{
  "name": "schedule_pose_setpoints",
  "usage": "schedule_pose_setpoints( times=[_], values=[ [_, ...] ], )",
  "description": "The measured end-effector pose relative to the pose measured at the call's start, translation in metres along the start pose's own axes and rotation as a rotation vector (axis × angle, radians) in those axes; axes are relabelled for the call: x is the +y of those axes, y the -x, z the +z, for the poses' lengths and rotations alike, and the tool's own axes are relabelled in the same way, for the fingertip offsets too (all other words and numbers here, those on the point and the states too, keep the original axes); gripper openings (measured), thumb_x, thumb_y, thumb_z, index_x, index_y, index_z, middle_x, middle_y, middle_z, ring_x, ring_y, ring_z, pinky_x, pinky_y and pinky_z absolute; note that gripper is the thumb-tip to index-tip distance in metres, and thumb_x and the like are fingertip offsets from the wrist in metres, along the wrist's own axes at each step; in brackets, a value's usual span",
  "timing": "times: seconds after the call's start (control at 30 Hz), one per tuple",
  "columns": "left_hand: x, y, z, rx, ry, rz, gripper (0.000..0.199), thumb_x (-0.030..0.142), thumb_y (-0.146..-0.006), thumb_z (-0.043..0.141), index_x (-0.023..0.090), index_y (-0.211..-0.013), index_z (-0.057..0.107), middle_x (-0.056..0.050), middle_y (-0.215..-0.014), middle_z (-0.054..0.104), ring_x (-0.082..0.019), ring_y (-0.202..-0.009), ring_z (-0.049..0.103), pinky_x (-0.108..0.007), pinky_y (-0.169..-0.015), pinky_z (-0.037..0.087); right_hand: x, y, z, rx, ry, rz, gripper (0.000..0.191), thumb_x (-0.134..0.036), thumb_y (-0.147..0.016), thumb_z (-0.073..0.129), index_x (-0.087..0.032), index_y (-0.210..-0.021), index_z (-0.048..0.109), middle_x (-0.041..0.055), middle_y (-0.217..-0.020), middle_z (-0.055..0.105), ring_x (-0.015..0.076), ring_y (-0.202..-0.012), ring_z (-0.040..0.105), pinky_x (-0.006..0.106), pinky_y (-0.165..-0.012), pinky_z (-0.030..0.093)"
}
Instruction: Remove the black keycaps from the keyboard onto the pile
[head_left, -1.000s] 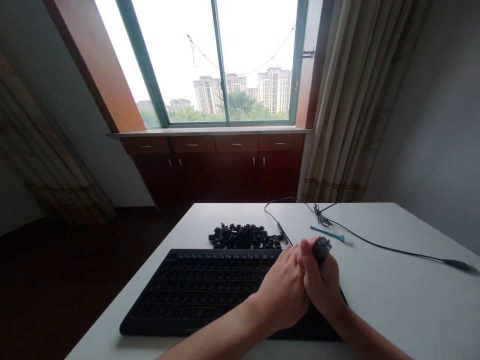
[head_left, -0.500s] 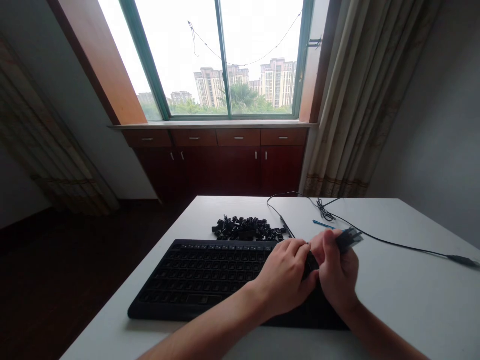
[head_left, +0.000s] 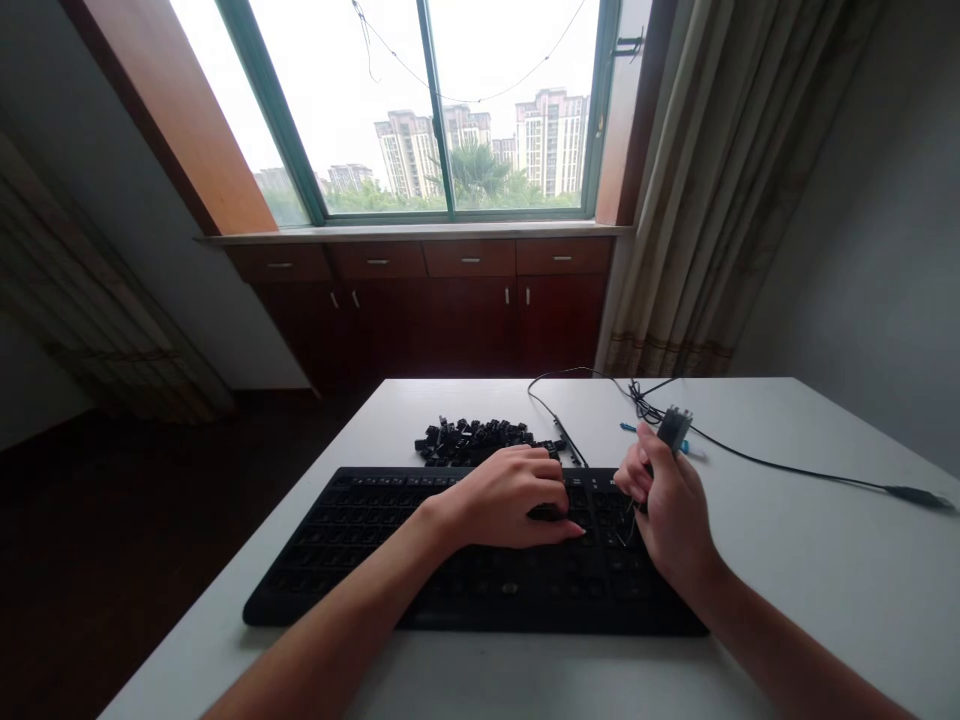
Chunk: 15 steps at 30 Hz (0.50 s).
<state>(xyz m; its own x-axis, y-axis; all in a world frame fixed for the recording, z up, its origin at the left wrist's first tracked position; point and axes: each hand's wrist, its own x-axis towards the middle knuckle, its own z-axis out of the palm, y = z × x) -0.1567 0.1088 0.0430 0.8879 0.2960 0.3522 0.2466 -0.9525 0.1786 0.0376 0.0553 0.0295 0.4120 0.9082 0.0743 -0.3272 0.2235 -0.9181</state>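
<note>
I had my left hand [head_left: 517,495] spread flat on the keyboard [head_left: 390,545] and my right hand [head_left: 667,500] clamped on a keycap puller [head_left: 671,428], raised above its right end. Many keycaps [head_left: 472,440] already lay piled on the counter [head_left: 787,560]; others remained seated. A second earlier both hands were pressed together; now they were apart.

Single head cam, worn by the person, looking forward and slightly down across the white table [head_left: 787,580] toward the window [head_left: 450,110] on the far wall. Close range on the keyboard [head_left: 390,560] and both forearms, which enter from the bottom edge; wide lens, so curtain [head_left: 720,180] and side walls show too. Only one view, so no overlap between views.
</note>
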Motion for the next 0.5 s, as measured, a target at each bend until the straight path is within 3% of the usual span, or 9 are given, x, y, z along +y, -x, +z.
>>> schedule_pose_setpoints(
  times=[0.13,0.33,0.5],
  values=[
    [-0.001,0.002,-0.003,0.018,0.072,-0.02,0.031,0.045,-0.099,0.063,0.022,-0.082,0.074,-0.002,-0.075,0.071,-0.015,-0.074,0.066,-0.029,-0.081,0.051,-0.002,0.002,0.0,-0.039,-0.007,-0.007,0.051,-0.046,-0.092,0.066,-0.022,-0.059,0.036,-0.0065,-0.054,0.034,0.01,-0.048,0.031,0.028,-0.046,0.03],
    [-0.022,0.011,-0.008,0.254,-0.092,-0.405,0.026,0.043,-0.1,0.062,0.022,-0.096,0.077,-0.003,-0.095,0.075,-0.018,-0.089,0.067,-0.03,-0.084,0.051,-0.007,0.002,0.002,-0.045,-0.039,0.045,0.05,-0.044,-0.092,0.068,-0.022,-0.059,0.037,-0.0064,-0.054,0.035,0.0098,-0.048,0.032,0.028,-0.047,0.03],
    [-0.035,0.019,-0.001,0.252,-0.181,-0.505,0.017,0.034,-0.099,0.064,0.023,-0.094,0.077,-0.002,-0.095,0.076,-0.021,-0.088,0.068,-0.033,-0.082,0.051,-0.007,0.004,0.002,-0.052,-0.044,0.048,0.05,-0.044,-0.091,0.069,-0.022,-0.059,0.039,-0.0066,-0.053,0.035,0.01,-0.048,0.032,0.028,-0.048,0.031]
  ],
)
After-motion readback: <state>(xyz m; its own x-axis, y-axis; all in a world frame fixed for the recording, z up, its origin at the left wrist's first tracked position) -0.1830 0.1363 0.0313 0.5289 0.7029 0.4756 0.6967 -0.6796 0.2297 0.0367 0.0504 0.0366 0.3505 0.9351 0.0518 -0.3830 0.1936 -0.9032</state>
